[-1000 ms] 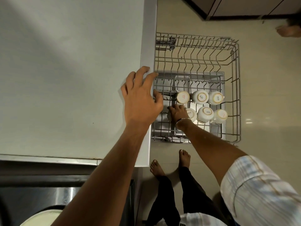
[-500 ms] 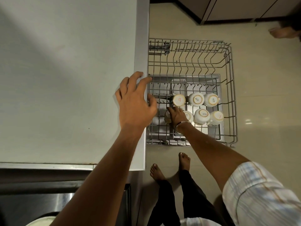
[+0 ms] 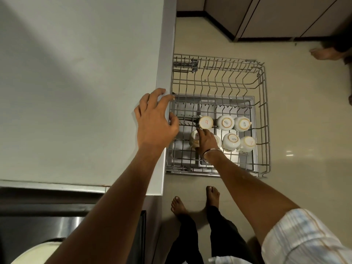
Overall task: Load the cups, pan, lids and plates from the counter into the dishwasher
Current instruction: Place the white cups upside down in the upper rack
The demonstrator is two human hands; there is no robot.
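Seen from above: right hand (image 3: 206, 140) down inside the pulled-out dishwasher rack (image 3: 264, 115), fingers curled round a white cup (image 3: 194, 139) at the near-left of the cups, gripping it among the wires. Five more cups upside down beside it in two rows: one (image 3: 206, 122) just behind the held cup, two (image 3: 226, 122) (image 3: 243, 124) further right in the same row, two (image 3: 231, 141) (image 3: 247, 143) in the nearer row. Left hand (image 3: 155, 121) spread loosely over the counter (image 3: 76, 92) edge, fingers relaxed, holding nothing, partly hiding the rack's left side. Far half of rack bare wire tines. Sink (image 3: 47, 229) at lower left with a pale plate (image 3: 38, 252) in it, half hidden by the left forearm. Bare feet (image 3: 196, 202) on the floor tiles (image 3: 304, 130) below the rack; another person's foot (image 3: 323, 53) at upper right, well apart
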